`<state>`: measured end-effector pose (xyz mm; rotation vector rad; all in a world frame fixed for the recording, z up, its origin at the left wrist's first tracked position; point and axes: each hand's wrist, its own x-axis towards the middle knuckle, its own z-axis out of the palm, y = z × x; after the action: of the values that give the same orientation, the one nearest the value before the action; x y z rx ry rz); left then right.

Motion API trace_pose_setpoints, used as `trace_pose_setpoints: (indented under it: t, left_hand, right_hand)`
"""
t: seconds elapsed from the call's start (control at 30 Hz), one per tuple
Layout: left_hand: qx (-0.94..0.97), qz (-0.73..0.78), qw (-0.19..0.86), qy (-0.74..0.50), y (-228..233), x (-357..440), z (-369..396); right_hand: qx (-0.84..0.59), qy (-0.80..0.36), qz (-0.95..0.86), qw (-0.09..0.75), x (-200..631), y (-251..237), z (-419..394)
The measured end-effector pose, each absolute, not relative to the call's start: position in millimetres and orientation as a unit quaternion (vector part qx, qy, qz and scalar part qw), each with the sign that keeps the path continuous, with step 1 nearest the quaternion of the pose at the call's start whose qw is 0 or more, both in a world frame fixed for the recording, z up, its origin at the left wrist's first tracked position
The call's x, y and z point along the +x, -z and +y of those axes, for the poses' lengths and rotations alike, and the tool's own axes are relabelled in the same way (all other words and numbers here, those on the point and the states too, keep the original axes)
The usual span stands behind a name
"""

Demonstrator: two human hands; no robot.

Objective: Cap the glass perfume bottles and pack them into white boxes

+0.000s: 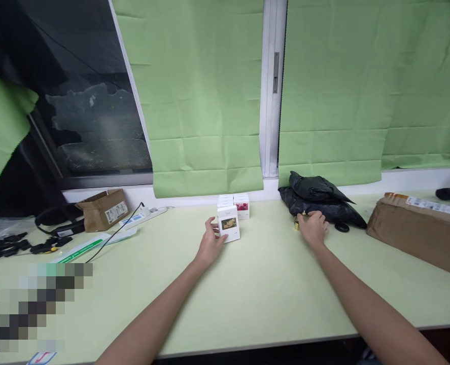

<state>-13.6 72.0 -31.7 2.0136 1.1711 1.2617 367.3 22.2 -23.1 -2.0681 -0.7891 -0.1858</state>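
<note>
A: Item one, left hand (210, 242)?

B: Stretched toward the far edge of the bench (270, 294), fingers spread and wrapped around the left side of a small white box (229, 223) with a yellowish picture on its front. The box stands upright on the bench, near the middle of the far edge.

A: Adjacent stock?

B: Just behind it, more white boxes (237, 204) in a tight cluster against the wall; one shows a red picture. Whether the held box touches them cannot be told.

A: Item two, right hand (313, 227)?

B: Palm down, fingers curled over a small gold-coloured object (297, 222) at the foot of a black bag (319, 198). The object is mostly hidden; whether the fingers actually grip it cannot be told. The two hands are well apart.

A: The bag?

B: Crumpled black plastic, heaped at the far edge, right of centre, against the sill.

A: Right end of the bench?

B: A brown cardboard parcel (415, 230) with a label on top, lying near the right edge.

A: Left end?

B: A torn brown carton (103, 209) at the far left, a white power strip (144, 217) beside it with a black cable running off, and black cords and clips (7, 246) near the left edge.

A: Backdrop?

B: Green blinds (205, 101) over the window frames.
</note>
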Motion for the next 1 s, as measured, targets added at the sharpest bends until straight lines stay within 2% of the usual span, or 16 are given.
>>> trace_pose_setpoints:
  t: [0.17,0.37,0.53,0.63,0.7,0.8,0.9,1.0]
  left_hand:
    - [0.75,0.422,0.249,-0.445,35,-14,75]
    - [0.738,0.445,0.26,-0.436,32,-12,69]
    - [0.703,0.422,0.127,-0.558,10,-13,53]
    - [0.692,0.379,0.05,-0.612,-1,-14,40]
    - [0.736,0.348,0.067,-0.577,-3,-12,32]
    - [0.819,0.32,0.146,-0.453,2,-3,19]
    - [0.837,0.326,0.215,-0.384,9,8,11]
    - [0.833,0.326,0.252,-0.37,12,14,11]
  right_hand:
    - [-0.832,0.068,-0.386,0.393,375,28,25]
    - [-0.811,0.107,-0.434,0.376,380,25,22]
    - [-0.749,0.208,-0.481,0.404,364,10,13]
    - [-0.671,0.225,-0.547,0.448,339,3,10]
    - [-0.6,0.181,-0.624,0.467,315,1,8]
    - [-0.488,0.063,-0.724,0.483,277,5,3]
    - [-0.438,-0.008,-0.769,0.466,247,9,-4]
    - [-0.421,-0.035,-0.784,0.456,234,12,-10]
